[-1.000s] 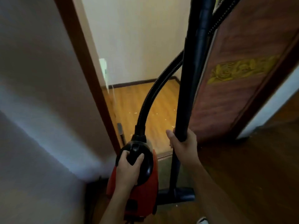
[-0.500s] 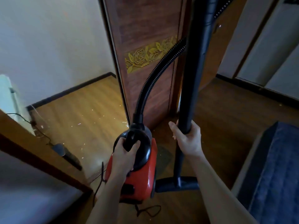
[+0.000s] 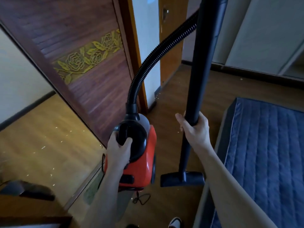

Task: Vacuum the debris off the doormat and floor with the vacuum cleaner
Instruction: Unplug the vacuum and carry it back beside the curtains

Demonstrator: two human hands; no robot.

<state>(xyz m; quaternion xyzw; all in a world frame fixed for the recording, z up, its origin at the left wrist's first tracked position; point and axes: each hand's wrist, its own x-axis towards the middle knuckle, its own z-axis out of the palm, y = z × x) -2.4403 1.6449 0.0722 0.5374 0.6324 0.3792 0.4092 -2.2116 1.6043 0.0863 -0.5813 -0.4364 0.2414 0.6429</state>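
Observation:
A red and black vacuum cleaner (image 3: 143, 163) hangs above the floor, carried by its black top handle in my left hand (image 3: 117, 150). Its ribbed black hose (image 3: 148, 63) curves up to the right. My right hand (image 3: 194, 129) grips the black wand (image 3: 204, 63), which stands nearly upright. The wand's flat floor nozzle (image 3: 182, 178) sits at or just above the wooden floor, right of the vacuum body. A greenish doormat (image 3: 92, 188) lies partly hidden under my left arm. Small pale debris (image 3: 43, 147) is scattered on the lighter floor at left.
A dark wooden door (image 3: 92, 76) with a gold flower carving stands open at centre left. A blue quilted mattress (image 3: 266, 155) lies on the right. A black cord (image 3: 141, 199) trails under the vacuum. A dark object (image 3: 28, 190) lies at lower left. My shoe (image 3: 175, 222) shows at bottom.
My view has swung right, from the doorway and the lighter room toward the darker room with the mattress. Both hands keep the same grips on the vacuum handle and wand.

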